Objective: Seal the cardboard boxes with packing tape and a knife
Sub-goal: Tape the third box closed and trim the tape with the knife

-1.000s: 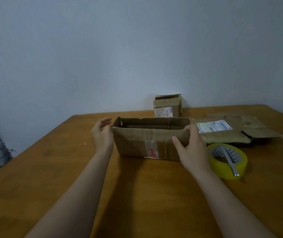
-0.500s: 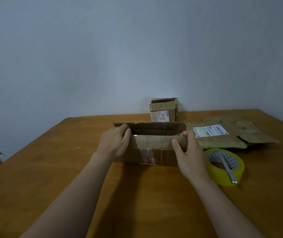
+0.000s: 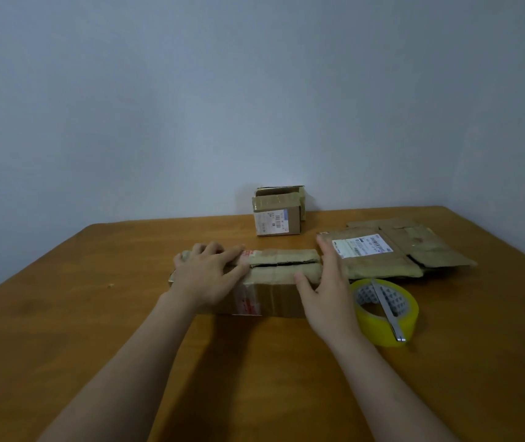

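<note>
We are reaching both bare arms out over a brown wooden table (image 3: 63,330). The long cardboard box (image 3: 281,274) is sitting in the middle of it. We are pressing our left hand (image 3: 207,275) flat on top of the box, with the fingers spread wide over the folded flaps. We are holding our right hand (image 3: 328,288) against the box's right end, fingers straight and the thumb lying on the near flap. A thin dark gap is showing between the two flaps. Just right of that hand, a yellow tape roll (image 3: 379,327) is lying flat with the knife (image 3: 386,309) resting across it. Behind it, flat cardboard (image 3: 414,250) is lying. Farther back, a small box (image 3: 277,218) is sitting by the plain grey-blue wall (image 3: 254,90).
</note>
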